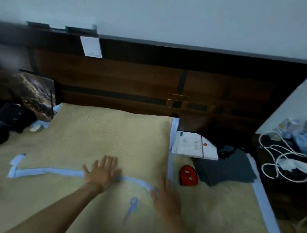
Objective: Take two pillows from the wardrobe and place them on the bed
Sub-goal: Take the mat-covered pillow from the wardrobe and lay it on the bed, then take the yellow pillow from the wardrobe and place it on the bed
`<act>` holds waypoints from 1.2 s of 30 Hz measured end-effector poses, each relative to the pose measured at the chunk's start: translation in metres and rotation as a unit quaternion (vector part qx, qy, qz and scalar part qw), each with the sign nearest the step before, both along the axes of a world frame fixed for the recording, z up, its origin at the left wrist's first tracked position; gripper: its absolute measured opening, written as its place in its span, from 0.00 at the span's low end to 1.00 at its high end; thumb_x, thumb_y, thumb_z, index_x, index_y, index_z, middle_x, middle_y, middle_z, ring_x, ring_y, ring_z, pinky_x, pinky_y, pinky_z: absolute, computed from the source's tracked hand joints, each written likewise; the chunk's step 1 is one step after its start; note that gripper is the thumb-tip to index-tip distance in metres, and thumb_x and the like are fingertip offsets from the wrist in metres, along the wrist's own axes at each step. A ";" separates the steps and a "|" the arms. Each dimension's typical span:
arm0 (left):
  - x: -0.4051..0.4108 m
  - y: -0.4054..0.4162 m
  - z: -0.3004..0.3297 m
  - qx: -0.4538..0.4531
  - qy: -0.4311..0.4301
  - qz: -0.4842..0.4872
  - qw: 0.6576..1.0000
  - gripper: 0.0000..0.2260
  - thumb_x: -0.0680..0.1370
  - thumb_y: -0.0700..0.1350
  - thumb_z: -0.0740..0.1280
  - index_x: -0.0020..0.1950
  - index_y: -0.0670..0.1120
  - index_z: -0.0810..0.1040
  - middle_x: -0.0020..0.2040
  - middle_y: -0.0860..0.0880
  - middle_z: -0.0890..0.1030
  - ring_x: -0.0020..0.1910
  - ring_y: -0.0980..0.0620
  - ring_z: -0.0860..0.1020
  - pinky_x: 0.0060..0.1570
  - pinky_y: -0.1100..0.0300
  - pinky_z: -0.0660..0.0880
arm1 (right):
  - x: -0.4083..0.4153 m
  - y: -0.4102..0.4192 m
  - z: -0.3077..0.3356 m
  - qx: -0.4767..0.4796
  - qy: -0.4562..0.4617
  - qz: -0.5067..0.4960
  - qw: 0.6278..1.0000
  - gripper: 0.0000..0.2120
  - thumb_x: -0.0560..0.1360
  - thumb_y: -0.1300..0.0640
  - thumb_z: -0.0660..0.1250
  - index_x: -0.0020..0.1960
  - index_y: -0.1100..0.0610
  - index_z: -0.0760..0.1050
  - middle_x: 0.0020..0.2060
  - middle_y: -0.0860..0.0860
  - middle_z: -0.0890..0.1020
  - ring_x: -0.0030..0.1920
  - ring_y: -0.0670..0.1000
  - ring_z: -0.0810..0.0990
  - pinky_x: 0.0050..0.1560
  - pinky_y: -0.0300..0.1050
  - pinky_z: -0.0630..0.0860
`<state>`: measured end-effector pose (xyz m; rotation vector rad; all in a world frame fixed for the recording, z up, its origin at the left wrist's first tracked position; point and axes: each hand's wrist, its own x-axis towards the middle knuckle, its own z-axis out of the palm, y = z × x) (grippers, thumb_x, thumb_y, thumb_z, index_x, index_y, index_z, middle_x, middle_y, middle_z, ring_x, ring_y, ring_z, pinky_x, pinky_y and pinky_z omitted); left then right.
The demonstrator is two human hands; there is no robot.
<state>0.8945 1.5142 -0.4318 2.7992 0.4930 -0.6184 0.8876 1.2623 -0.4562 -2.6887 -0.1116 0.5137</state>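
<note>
Pillow (112,140): woven tan cover with pale blue edging, laid flat at frame centre on the bed (223,215), its far edge against the headboard (153,78). Only one pillow can be told for certain. Left hand (103,171) is laid palm down on the pillow's near edge, fingers spread, nothing held. Right hand (166,199), blurred, is set flat at the near right corner, fingers extended, nothing gripped. Right of the pillow a white box (193,146), a red item (189,176) and grey cloth (227,167) are seen. White cable (284,160) lies at far right.
</note>
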 end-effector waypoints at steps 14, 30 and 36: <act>-0.243 -0.534 0.147 -0.153 -0.218 -0.466 0.844 0.25 0.82 0.60 0.52 0.78 0.56 0.58 0.79 0.54 0.59 0.72 0.45 0.67 0.66 0.44 0.65 | -0.384 -0.442 0.162 -0.109 -0.133 -0.332 0.928 0.19 0.80 0.47 0.60 0.68 0.54 0.68 0.65 0.54 0.75 0.65 0.57 0.73 0.63 0.51 0.71; -0.601 -0.962 0.255 -0.243 -0.258 -0.782 0.512 0.25 0.81 0.60 0.52 0.78 0.57 0.56 0.78 0.56 0.62 0.73 0.49 0.65 0.67 0.46 0.65 | -0.786 -0.743 0.262 -0.184 -0.156 -0.670 0.702 0.22 0.80 0.46 0.61 0.70 0.54 0.66 0.65 0.54 0.75 0.64 0.57 0.73 0.63 0.52 0.72; -0.717 -1.121 0.332 -0.208 -0.328 -0.836 0.387 0.26 0.79 0.59 0.55 0.77 0.53 0.62 0.75 0.51 0.67 0.68 0.46 0.71 0.62 0.46 0.69 | -0.909 -0.851 0.327 -0.185 -0.165 -0.734 0.633 0.23 0.80 0.45 0.61 0.71 0.53 0.65 0.65 0.53 0.74 0.64 0.56 0.73 0.63 0.51 0.71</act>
